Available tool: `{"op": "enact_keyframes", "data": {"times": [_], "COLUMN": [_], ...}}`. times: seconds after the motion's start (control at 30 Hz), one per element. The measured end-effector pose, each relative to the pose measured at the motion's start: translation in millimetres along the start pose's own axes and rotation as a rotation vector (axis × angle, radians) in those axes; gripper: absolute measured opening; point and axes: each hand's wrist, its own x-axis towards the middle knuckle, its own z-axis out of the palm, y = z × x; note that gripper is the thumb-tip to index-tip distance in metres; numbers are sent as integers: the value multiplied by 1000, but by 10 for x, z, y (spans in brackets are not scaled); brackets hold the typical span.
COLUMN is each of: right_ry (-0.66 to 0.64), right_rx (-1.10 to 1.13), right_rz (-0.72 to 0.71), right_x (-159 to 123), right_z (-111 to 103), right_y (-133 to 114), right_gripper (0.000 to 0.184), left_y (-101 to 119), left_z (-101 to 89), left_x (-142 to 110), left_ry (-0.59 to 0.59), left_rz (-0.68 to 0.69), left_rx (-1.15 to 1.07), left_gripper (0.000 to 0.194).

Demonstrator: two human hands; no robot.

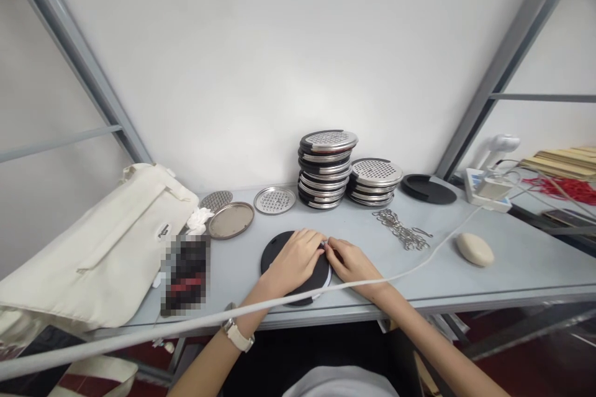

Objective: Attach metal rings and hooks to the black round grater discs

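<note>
On the table's front part lies a round black disc (278, 249) with a pale metal rim along its right side. My left hand (298, 257) rests across its top, fingers bent and closed at the upper right edge. My right hand (352, 262) meets it there, thumb and fingers pinched at the rim. A small pale bit shows between the fingertips, too small to name. Behind the hands stand a tall stack (326, 170) and a shorter stack (376, 181) of round perforated metal plates, grater-like, with black edging.
A perforated plate (274, 200) and a plain metal disc (231, 220) lie left. Metal clips (403, 231), a black round tray (428, 190), a cream rounded block (475, 249) and a power strip (487, 191) are right. A white cable (395, 276) crosses before my hands; a white bag (107, 242) leans left.
</note>
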Motion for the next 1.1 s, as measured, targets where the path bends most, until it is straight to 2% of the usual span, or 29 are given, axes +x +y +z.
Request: {"op": "enact_keyframes", "data": {"times": [1.1], "right_ry": [3], "right_rx": [-33], "right_rz": [-33], "right_x": [-17], "right_z": [-4], "right_y": [3], "right_gripper": [23], "left_y": [7], "left_z": [-4], "left_x": [-5], "left_ry": [-18], "left_rz": [-2], "left_rx": [21], "left_gripper": [20]}}
